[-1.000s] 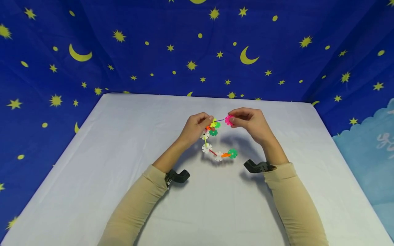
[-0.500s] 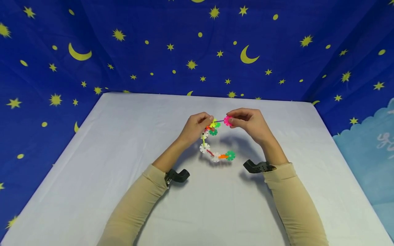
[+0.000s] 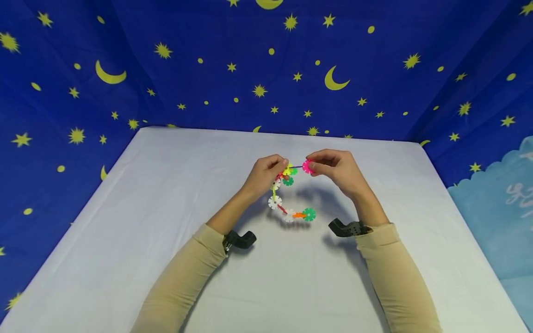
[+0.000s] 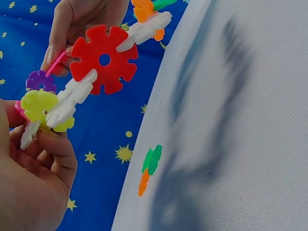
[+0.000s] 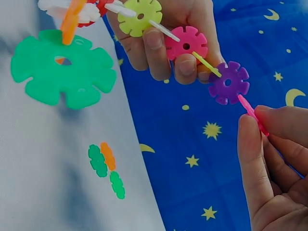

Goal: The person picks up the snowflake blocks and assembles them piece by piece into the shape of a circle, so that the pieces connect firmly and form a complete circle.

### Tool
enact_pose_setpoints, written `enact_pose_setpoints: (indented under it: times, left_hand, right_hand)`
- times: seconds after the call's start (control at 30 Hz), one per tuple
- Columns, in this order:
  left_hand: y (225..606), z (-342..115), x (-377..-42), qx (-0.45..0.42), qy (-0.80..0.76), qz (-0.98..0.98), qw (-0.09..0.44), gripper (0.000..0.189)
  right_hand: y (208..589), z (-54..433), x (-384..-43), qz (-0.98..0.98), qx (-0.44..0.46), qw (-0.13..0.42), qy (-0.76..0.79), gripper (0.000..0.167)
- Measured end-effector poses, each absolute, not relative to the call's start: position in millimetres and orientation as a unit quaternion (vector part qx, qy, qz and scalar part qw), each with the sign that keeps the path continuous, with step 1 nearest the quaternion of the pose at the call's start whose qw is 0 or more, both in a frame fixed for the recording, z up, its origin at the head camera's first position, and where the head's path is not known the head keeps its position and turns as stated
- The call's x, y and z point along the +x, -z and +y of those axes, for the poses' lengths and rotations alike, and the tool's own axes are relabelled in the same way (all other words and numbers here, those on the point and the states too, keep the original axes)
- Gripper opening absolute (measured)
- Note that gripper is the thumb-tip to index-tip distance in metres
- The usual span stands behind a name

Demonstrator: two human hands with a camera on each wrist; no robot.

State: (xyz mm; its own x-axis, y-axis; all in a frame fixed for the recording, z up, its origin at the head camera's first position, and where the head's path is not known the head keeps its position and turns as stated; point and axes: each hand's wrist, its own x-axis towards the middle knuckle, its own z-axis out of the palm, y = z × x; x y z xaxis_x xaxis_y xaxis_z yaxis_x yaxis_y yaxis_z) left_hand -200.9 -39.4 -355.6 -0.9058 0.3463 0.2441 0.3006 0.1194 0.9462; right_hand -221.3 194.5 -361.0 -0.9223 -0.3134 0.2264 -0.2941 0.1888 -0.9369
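My left hand (image 3: 263, 175) grips a chain of interlocking snowflake discs near a yellow disc (image 5: 139, 17) and a pink disc (image 5: 188, 43). My right hand (image 3: 338, 167) pinches the pink snowflake disc (image 3: 308, 167) at the chain's end, seen edge-on in the right wrist view. That disc is slotted into a purple disc (image 5: 229, 83). From my left hand the rest of the chain hangs in a curve, with a red disc (image 4: 104, 59), white discs (image 3: 275, 202), an orange disc (image 3: 299, 215) and a green disc (image 3: 309, 214) at its free end.
A small group of joined green and orange discs (image 5: 107, 156) lies on the white tablecloth (image 3: 208, 152) beyond the hanging chain. A blue star-and-moon curtain (image 3: 233, 83) stands behind the table. Black wrist mounts (image 3: 240, 239) sit at both cuffs.
The chain's hanging end has swung slightly left and nearer to me. My right hand has shifted a little left with the pink disc; both grips stay the same.
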Motion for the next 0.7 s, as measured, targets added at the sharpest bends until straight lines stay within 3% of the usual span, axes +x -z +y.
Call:
enact_pose_setpoints:
  times: [0.33,0.7]
  left_hand:
    - [360,-37,-206,0.222,-0.631,0.743,0.027,0.028]
    - [392,-34,-222,0.206,-0.614,0.762,0.016,0.031]
  right_hand:
    - [360,195,-223,0.775,-0.199,0.018,0.599,0.026]
    - [363,192,-221,0.783,-0.207,-0.002,0.587,0.015]
